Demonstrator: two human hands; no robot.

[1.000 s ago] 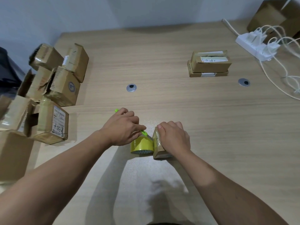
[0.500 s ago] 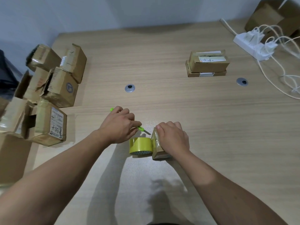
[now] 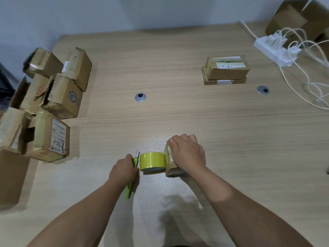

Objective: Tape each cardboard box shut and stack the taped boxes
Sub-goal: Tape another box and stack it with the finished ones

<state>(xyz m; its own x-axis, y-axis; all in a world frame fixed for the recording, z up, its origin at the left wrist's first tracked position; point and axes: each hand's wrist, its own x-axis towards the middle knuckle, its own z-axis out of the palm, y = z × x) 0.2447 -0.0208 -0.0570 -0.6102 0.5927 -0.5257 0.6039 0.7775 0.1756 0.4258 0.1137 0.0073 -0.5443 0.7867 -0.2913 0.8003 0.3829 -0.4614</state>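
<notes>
Head cam: left hand [image 3: 124, 172] gripping green cutter [image 3: 135, 161], now pulling back to left side of yellow tape roll [image 3: 152, 162] instead of reaching over roll-box gap like a sec ago. Right hand [image 3: 188, 155] clamping small cardboard box [image 3: 169, 158], fingers curling over far edge, box touching roll at near edge of table [image 3: 231, 139]. Guessing tape's cut, so box is heading to two-box stack [image 3: 226, 72] next.

Open table [image 3: 178, 122] centre between box pile [image 3: 49, 104] at left and taped stack [image 3: 225, 70], cables [image 3: 302, 68] at right.
</notes>
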